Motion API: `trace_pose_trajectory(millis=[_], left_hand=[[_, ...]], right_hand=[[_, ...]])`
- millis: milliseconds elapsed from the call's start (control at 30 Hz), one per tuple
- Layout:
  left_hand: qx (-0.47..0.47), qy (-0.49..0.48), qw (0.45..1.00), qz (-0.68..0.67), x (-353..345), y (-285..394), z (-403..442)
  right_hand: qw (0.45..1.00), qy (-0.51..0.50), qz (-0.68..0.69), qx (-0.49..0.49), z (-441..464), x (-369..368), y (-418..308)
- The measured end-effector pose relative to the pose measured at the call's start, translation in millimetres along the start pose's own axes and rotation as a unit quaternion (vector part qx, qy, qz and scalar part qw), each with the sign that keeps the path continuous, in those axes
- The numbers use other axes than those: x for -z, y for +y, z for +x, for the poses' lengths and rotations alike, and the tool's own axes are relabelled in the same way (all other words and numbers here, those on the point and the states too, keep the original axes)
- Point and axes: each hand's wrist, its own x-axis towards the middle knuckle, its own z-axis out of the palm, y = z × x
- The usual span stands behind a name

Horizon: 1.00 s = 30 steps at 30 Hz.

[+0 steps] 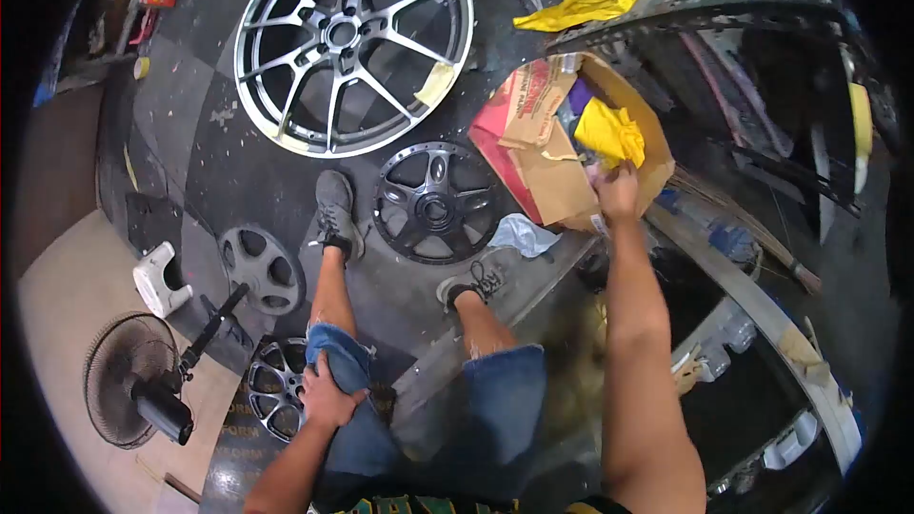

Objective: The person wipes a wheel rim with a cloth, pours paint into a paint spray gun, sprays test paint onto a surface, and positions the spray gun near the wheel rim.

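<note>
Yellow cloth (609, 133) inside an open cardboard box (547, 192), toward its right edge. Right hand (619, 192) at the box's near right corner, with bent fingers against the cloth; cannot tell whether gripping. Left hand (328, 400) unclenched, resting on the denim shorts (338, 352). Could drag out other contents if tangled with the cloth; could tip the box if pulling against its wall. Underneath, a dark, scuffed floor (209, 162) with pale flecks. Past the box's left edge, a large silver wheel (343, 33) and a black wheel (436, 212). Along the dark floor's left edge, a white stool (160, 278) and a fan (129, 381).
</note>
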Motion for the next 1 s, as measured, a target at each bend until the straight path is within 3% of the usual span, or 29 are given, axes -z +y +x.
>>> trace_pose_trajectory(millis=[33, 67, 133, 167, 233, 333, 367, 400, 467, 500, 533, 600, 633, 667, 700, 733, 767, 800, 867, 900, 933, 967, 1000], left_hand=[[-0.007, 0.007, 1.000, 0.000, 4, 1, -1], [-0.004, 0.007, 1.000, 0.011, 8, 3, -2], [-0.005, 0.006, 1.000, 0.025, 15, 4, -5], [-0.008, -0.003, 1.000, 0.026, 18, 4, -4], [-0.012, -0.010, 1.000, 0.027, 22, 3, -6], [-0.022, -0.028, 0.998, 0.044, 35, 3, -11], [-0.026, -0.023, 0.999, 0.039, 33, 1, -10], [-0.049, -0.016, 0.998, 0.029, 28, -2, -7], [-0.083, -0.010, 0.996, 0.028, 41, -8, -22], [-0.186, 0.038, 0.981, 0.029, 42, -15, -15], [-0.277, 0.082, 0.957, 0.033, 35, -29, -15], [-0.408, 0.067, 0.887, -0.207, 69, -29, -49], [-0.403, 0.084, 0.885, -0.217, 77, -26, -58], [-0.354, -0.006, 0.815, -0.458, 83, -19, -62], [-0.322, -0.142, 0.718, -0.601, 93, -23, -61], [-0.249, -0.259, 0.597, -0.717, 104, -28, -61], [-0.211, -0.410, 0.494, -0.737, 121, -36, -56], [-0.286, -0.290, 0.544, -0.734, 131, -34, -63], [-0.373, -0.264, 0.582, -0.672, 146, -49, -45], [-0.424, -0.252, 0.608, -0.622, 157, -60, -35], [-0.532, -0.183, 0.591, -0.579, 159, -68, -13], [-0.535, -0.084, 0.667, -0.512, 170, -74, -4], [-0.534, -0.020, 0.688, -0.492, 209, -95, -30]], right_hand=[[0.995, 0.082, 0.016, 0.062, -13, 14, -3], [0.994, 0.094, 0.017, 0.062, -25, 34, -8], [0.970, 0.145, 0.194, -0.020, -60, 80, -14], [0.969, 0.150, 0.192, -0.022, -78, 111, -28], [0.876, 0.243, 0.415, -0.045, -113, 181, -65], [0.877, 0.361, 0.317, -0.017, -148, 254, -100], [0.851, 0.364, 0.377, -0.042, -138, 226, -79], [0.915, 0.215, 0.329, -0.092, -145, 224, -86], [0.955, -0.100, 0.279, 0.013, -172, 240, -135], [0.907, -0.200, 0.365, 0.061, -188, 223, -143], [0.893, -0.246, 0.352, 0.136, -214, 268, -200], [0.844, -0.387, 0.330, 0.170, -255, 275, -236], [0.814, -0.432, 0.336, 0.195, -274, 270, -253], [0.792, -0.427, 0.345, 0.267, -294, 277, -285], [0.796, -0.421, 0.305, 0.311, -312, 295, -323], [0.761, -0.468, 0.329, 0.305, -327, 294, -352], [0.757, -0.472, 0.321, 0.318, -342, 303, -389], [0.755, -0.468, 0.311, 0.338, -352, 297, -417], [0.750, -0.461, 0.297, 0.369, -357, 284, -462], [0.779, -0.497, 0.207, 0.323, -354, 281, -482], [0.798, -0.523, 0.114, 0.275, -351, 282, -504], [0.770, -0.535, 0.137, 0.319, -346, 290, -525], [0.763, -0.533, 0.150, 0.335, -341, 295, -543]])
